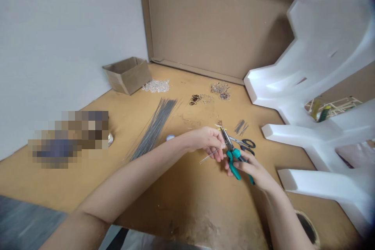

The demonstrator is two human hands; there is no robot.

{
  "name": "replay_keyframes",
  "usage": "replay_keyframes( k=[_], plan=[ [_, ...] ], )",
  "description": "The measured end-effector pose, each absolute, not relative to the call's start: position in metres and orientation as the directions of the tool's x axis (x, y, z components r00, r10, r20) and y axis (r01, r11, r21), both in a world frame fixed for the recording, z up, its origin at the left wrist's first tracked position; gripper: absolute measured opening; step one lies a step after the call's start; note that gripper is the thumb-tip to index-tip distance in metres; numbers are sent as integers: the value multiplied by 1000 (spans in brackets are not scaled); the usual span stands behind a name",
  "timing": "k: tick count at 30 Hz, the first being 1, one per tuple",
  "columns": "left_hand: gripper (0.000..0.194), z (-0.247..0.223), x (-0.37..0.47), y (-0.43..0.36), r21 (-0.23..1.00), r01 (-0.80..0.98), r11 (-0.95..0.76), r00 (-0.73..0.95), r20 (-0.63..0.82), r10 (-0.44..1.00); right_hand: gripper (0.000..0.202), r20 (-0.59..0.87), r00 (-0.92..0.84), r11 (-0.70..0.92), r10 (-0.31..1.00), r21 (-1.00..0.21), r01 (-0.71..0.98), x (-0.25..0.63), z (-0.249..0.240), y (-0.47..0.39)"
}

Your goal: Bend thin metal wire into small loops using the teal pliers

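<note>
Tan tabletop (164,199) fills most of my view. Big brown board (205,19) stands at the top centre; white molded form (325,31) with long prongs takes up the right side. Open cardboard box (125,76), upper left of centre. Long bundle of grey wires (155,131) lies slantwise, left of centre.

Work sits just right of centre. My left hand (209,140) has fingertips together on a thin wire (208,157), which slants down and left. My right hand (249,168) is closed around the teal handles of the pliers (231,149) — their nose points up and left, beside the left fingertips. Whether the nose clamps the wire, I cannot tell.

Black-handled scissors (248,143) lie just behind the pliers. Smaller stuff beyond — clear pieces (158,86) beside the box, tangled metallic bits (221,90), short wires (240,127), black rings (195,99) at upper centre.
</note>
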State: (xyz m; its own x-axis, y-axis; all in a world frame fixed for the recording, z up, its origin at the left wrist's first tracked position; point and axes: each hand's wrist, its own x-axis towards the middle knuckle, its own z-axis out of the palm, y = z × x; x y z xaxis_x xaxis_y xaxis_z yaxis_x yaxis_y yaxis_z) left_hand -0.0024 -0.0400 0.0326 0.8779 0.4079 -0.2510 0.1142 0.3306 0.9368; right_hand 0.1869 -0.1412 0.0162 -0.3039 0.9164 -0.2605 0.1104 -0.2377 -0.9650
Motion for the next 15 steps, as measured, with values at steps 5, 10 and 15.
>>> replay_keyframes(
  k=[5,10,15],
  plan=[
    [11,33,-2,-40,935,136,328,872,-270,408,27,-272,-274,-242,923,-961,136,186,15,-141],
    [13,32,-2,-39,930,120,347,885,-258,386,21,-246,-269,-209,931,-965,161,183,17,-139],
    [11,35,-2,-40,934,158,322,880,-281,384,23,-252,-262,-216,932,-964,158,185,14,-139]
  ],
)
